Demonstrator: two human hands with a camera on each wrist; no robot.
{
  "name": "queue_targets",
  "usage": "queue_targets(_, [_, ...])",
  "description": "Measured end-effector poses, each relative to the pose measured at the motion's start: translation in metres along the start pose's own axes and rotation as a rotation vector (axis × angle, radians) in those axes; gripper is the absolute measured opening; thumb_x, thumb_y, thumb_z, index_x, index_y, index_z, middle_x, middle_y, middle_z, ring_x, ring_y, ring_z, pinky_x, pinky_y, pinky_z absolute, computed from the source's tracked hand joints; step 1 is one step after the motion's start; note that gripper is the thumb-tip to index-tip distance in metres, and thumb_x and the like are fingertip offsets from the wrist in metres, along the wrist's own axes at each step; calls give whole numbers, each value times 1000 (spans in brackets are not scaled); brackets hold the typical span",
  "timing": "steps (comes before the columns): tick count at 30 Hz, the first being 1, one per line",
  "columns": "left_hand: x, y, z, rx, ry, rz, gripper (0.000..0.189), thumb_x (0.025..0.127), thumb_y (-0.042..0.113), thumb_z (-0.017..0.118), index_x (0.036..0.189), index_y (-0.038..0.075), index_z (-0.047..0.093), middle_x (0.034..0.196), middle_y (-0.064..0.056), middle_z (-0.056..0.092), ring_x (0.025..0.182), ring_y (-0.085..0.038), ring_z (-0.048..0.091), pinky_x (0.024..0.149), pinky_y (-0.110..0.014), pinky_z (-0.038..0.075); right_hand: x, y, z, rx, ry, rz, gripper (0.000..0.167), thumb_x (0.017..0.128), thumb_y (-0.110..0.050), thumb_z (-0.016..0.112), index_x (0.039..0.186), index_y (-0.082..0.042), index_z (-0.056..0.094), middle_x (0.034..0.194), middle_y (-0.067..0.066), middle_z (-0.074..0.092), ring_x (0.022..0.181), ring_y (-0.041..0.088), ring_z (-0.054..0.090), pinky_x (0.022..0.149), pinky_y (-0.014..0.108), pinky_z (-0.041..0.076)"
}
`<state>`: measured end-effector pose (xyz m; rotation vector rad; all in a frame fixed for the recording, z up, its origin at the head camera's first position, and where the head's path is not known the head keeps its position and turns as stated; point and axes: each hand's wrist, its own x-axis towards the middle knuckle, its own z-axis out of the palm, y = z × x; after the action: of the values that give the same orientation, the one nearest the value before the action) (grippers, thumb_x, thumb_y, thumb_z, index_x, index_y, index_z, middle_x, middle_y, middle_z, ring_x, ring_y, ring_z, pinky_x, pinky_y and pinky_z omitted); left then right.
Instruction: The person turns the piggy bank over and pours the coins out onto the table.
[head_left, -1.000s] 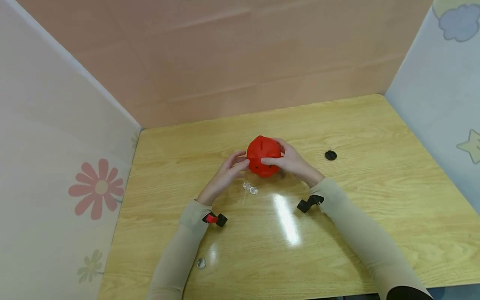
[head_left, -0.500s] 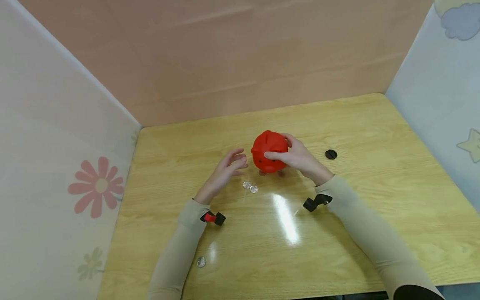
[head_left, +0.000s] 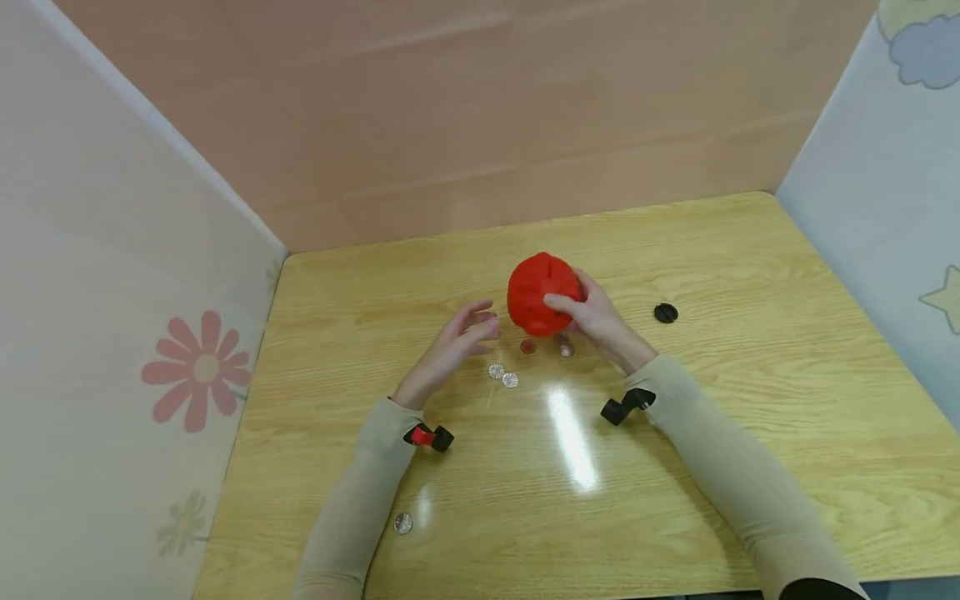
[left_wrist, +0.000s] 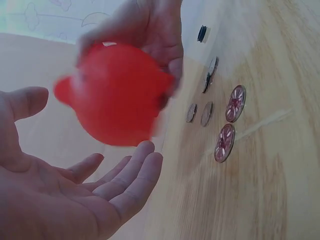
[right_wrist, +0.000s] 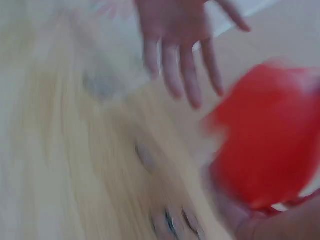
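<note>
My right hand [head_left: 603,325] grips a red piggy bank [head_left: 534,287] round its side, thumb across the front. It is raised over the table and blurred in both wrist views. My left hand [head_left: 456,337] is to the left of the piggy bank with spread, relaxed fingers, holding nothing; in the left wrist view its palm faces up, fingertips close to the bank's lower edge. Coins lie below on the wood: a silver pair [head_left: 510,380] in front, a reddish one [head_left: 528,346] under the bank, and more [head_left: 566,348] near my right hand.
A round black plug [head_left: 665,312] lies on the wooden table [head_left: 735,400] to the right. Another silver coin [head_left: 403,523] is near the front, beside my left sleeve [head_left: 352,508]. Walls [head_left: 450,125] stand at the back and both sides.
The piggy bank has risen and shifted right and back in my right hand, uncovering coins beneath it. My left hand has come off its side and stays near its earlier place.
</note>
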<state>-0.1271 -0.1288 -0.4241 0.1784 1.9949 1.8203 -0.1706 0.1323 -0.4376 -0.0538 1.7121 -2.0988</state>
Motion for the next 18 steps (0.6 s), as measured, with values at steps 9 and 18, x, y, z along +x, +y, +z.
queue_targets(9, [-2, -2, -1, 21, -1, -10, 63, 110, 30, 52, 164, 4, 31, 162, -22, 46, 140, -44, 55, 118, -61, 46, 1, -1, 5, -343, 5, 66, 86, 97, -24, 76, 167, -13, 27, 159, 20, 46, 115, 38, 66, 78, 33, 64])
queue_targets(18, [-1, -4, -3, 27, -12, -5, 64, 111, 28, 50, 165, 1, 28, 164, -24, 43, 142, -46, 53, 118, -61, 46, 3, -1, 8, -386, -25, 96, 85, 96, -26, 78, 165, -11, 31, 159, 19, 48, 137, 41, 56, 106, 46, 58])
